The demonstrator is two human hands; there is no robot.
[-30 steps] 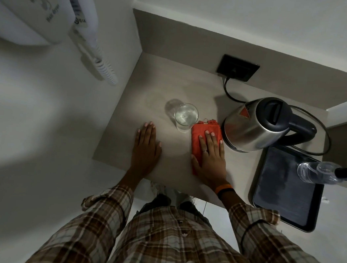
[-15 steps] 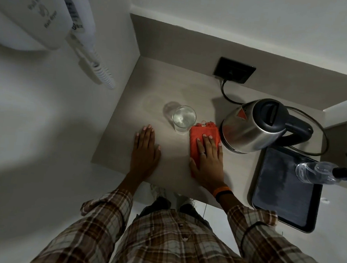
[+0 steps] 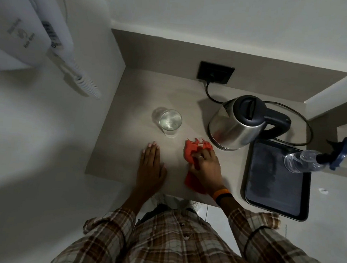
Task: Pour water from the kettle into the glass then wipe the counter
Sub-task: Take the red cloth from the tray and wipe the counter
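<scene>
On the beige table (image 3: 133, 98), a bunched red cloth (image 3: 191, 151) is clutched by the right hand (image 3: 206, 167), while the left hand (image 3: 151, 163) lies spread flat; the full clear glass (image 3: 170, 121) at eleven o'clock could be knocked over.

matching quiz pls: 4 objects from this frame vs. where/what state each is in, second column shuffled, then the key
Things:
1. glass
2. kettle
3. red cloth
4. spray bottle

Places or states:
A. lying on its side over the dark tray's far right corner
B. bunched under the right hand on the counter
C. upright, holding clear water, beyond the left hand
D. upright with lid closed, cord running to the wall socket

Pairs: 1-C, 2-D, 3-B, 4-A
</scene>
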